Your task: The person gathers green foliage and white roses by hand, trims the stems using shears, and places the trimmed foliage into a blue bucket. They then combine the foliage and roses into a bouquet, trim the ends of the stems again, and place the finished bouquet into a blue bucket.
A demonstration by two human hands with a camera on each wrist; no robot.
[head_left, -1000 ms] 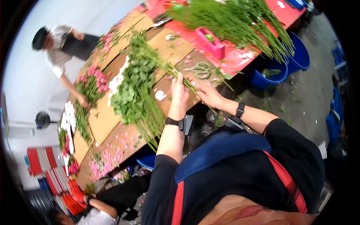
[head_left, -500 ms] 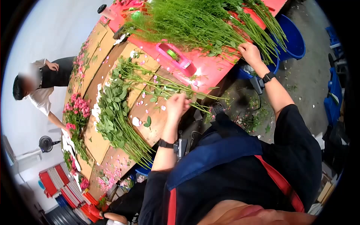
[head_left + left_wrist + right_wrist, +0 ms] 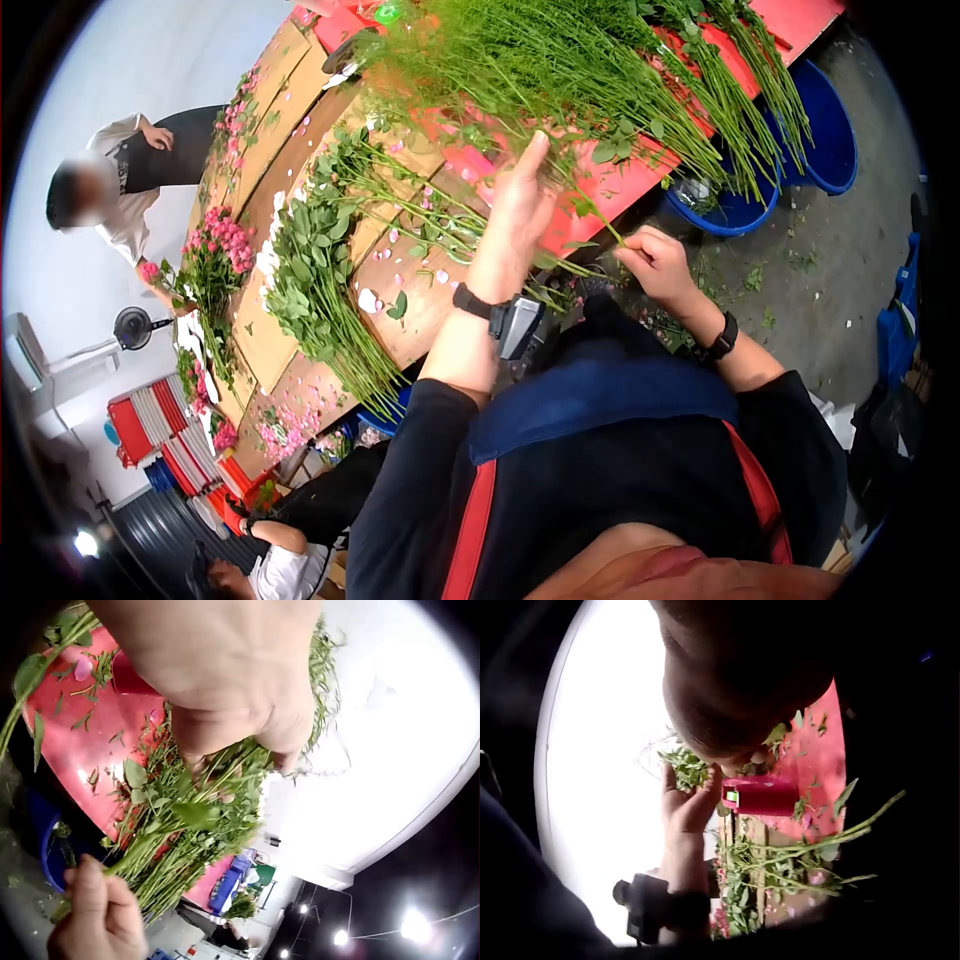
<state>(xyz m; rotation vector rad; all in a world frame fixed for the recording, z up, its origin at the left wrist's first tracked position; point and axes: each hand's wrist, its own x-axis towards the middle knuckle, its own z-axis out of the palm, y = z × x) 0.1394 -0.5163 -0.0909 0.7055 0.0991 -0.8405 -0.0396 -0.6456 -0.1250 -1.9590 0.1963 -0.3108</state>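
In the head view my right hand (image 3: 655,265) pinches the cut end of a green stem (image 3: 598,214) between thumb and fingers. My left hand (image 3: 522,205) is farther up that stem, thumb pointing away from me. The left wrist view shows the left hand's fingers (image 3: 196,766) curled round the leafy part, with the right hand (image 3: 97,911) at the lower end. Behind them a heap of feathery greenery (image 3: 560,75) lies on a red sheet (image 3: 625,195). Leafy stems (image 3: 425,220) lie on the table, left of my left forearm.
A white-flowered bunch (image 3: 310,265) lies on cardboard at left, with pink flowers (image 3: 220,240) beyond. Blue buckets (image 3: 735,215) stand on the floor at right. A pink tape dispenser (image 3: 761,796) sits on the red sheet. Two other people work around the table.
Both hands let go of the stem bunch, which now lies on the table. My right hand reached to the heap and drew back with a stem; my left hand moved forward onto it.
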